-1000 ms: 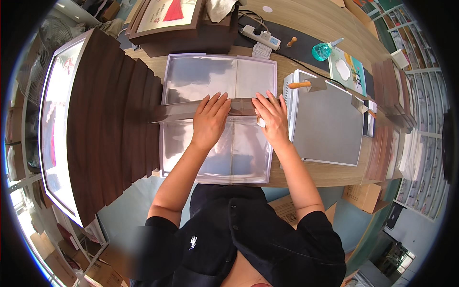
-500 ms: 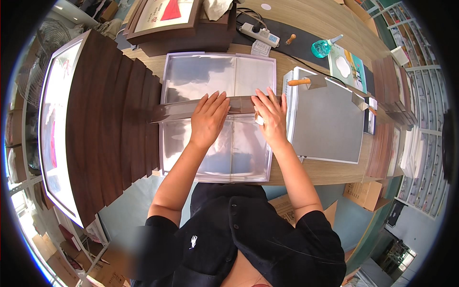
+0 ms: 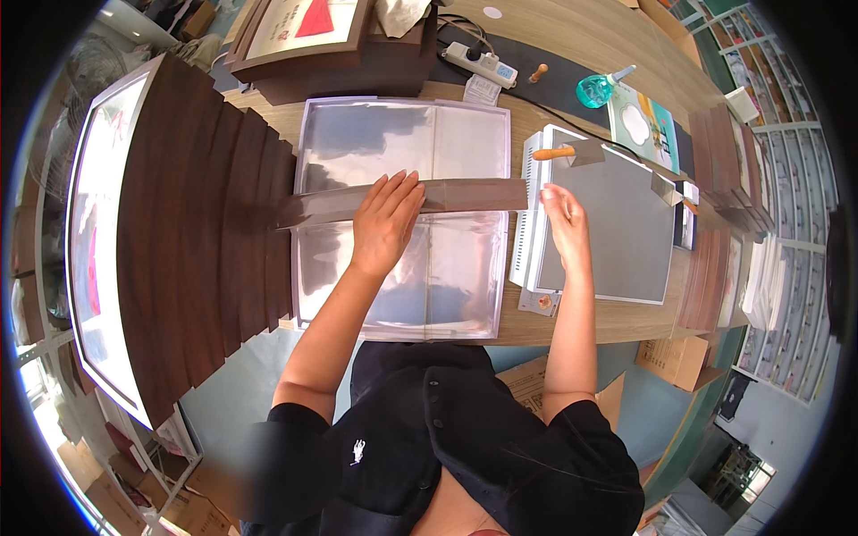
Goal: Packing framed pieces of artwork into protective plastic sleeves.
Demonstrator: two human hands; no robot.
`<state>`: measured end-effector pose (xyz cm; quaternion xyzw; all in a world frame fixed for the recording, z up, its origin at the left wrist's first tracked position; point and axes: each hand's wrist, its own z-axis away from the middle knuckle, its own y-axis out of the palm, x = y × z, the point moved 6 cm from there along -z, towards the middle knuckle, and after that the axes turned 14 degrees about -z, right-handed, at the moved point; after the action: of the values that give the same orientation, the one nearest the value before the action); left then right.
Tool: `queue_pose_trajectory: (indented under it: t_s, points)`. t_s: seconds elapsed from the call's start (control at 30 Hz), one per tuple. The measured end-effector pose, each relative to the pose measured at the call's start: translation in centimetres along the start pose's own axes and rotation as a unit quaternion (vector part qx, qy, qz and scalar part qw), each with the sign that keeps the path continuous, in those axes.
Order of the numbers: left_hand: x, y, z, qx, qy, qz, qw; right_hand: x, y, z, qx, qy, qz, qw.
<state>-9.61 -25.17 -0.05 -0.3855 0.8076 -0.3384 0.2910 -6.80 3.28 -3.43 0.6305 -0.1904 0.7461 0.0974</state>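
A long brown strip of wood (image 3: 474,193) lies across a clear glossy sheet (image 3: 447,277) on the wooden table (image 3: 572,323). My left hand (image 3: 386,220) rests flat on the strip near its middle, fingers spread. My right hand (image 3: 563,220) sits to the right of the strip's end, fingers together, over the left edge of a grey board (image 3: 617,229). It holds nothing that I can see.
Dark wooden boards (image 3: 206,223) lie fanned out at the left beside a large framed picture (image 3: 89,232). A wooden-handled scraper (image 3: 572,154) lies on the grey board. A power strip (image 3: 478,64), a green bottle (image 3: 597,89) and stacked frames (image 3: 313,45) are at the back.
My right hand has left the strip and moved right onto the grey board's edge. My left hand stays on the strip.
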Motion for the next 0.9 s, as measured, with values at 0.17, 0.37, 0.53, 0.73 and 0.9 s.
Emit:
queue_pose_trajectory:
  t_s: [0.17,0.37,0.53,0.73,0.9]
  points:
    - [0.4,0.3,0.4,0.002,0.004,0.000,1.000,0.5,2.9,-0.9,0.084,0.098,-0.080,0.988]
    - [0.0,0.6,0.7,-0.003,0.003,0.013,1.000,-1.2,2.7,-1.8,0.146,0.081,-0.115,0.979]
    - [0.2,0.1,0.8,-0.004,0.000,0.015,1.000,-1.1,3.5,-1.7,0.140,0.114,-0.180,0.967]
    - [0.5,0.3,0.7,-0.002,-0.003,0.012,1.000,-0.8,4.1,-1.8,0.153,0.142,-0.224,0.952]
    - [0.3,0.6,0.3,-0.001,-0.002,0.029,1.000,-1.7,3.3,-1.9,0.117,0.144,-0.250,0.950]
